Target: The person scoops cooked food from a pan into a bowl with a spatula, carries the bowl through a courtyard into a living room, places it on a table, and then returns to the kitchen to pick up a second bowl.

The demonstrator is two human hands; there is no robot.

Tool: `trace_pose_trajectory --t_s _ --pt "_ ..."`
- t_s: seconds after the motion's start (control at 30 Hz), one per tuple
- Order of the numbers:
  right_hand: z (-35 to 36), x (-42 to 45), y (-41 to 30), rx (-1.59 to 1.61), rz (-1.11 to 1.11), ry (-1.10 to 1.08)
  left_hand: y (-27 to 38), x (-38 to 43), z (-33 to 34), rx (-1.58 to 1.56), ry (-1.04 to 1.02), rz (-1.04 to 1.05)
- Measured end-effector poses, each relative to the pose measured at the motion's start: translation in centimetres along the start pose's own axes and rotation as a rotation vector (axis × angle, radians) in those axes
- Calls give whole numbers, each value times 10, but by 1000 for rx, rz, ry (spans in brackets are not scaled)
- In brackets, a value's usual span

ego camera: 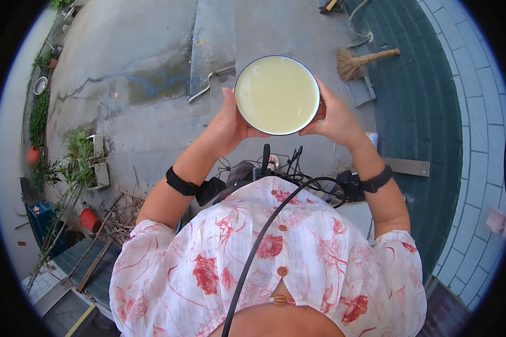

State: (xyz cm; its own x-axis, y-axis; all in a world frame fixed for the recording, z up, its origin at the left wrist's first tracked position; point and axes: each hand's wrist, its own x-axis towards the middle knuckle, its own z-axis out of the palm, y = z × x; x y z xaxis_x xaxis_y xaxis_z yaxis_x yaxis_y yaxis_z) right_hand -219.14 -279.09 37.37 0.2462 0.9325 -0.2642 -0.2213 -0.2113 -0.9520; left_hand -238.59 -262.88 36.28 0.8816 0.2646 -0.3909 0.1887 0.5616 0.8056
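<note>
An enamel-like bowl with a thin dark blue rim (278,134) is held out in front of my body. Cloudy pale yellow liquid (278,94) fills it nearly to the brim, with a few bubbles on the surface. My left hand (232,124) grips the bowl's left side, thumb pointing up along the rim. On the opposite side, my right hand (335,118) curls its fingers around the wall. The bowl's underside and some fingertips are hidden. It appears about level.
Concrete ground (152,135) has a wet patch (156,86) and a bent metal rod with a handle (211,82). A straw broom (364,61) and a dustpan (360,90) lie at right. Potted plants (76,153), sticks (120,210) and a red bucket (90,220) stand left. Cables (295,166) hang before my waist.
</note>
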Motion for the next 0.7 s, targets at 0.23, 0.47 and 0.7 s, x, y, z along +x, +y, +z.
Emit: trace_pose_trajectory --t_s 0.23,0.47,0.7 --pt "6 -2 -24 -9 28 -31 25 -17 9 -19 -24 14" --pt "1 -3 -19 -152 -154 -22 26 -16 11 -11 -80 12" --pt "-1 -14 -43 -234 -124 13 55 -30 34 -28 -68 -14"
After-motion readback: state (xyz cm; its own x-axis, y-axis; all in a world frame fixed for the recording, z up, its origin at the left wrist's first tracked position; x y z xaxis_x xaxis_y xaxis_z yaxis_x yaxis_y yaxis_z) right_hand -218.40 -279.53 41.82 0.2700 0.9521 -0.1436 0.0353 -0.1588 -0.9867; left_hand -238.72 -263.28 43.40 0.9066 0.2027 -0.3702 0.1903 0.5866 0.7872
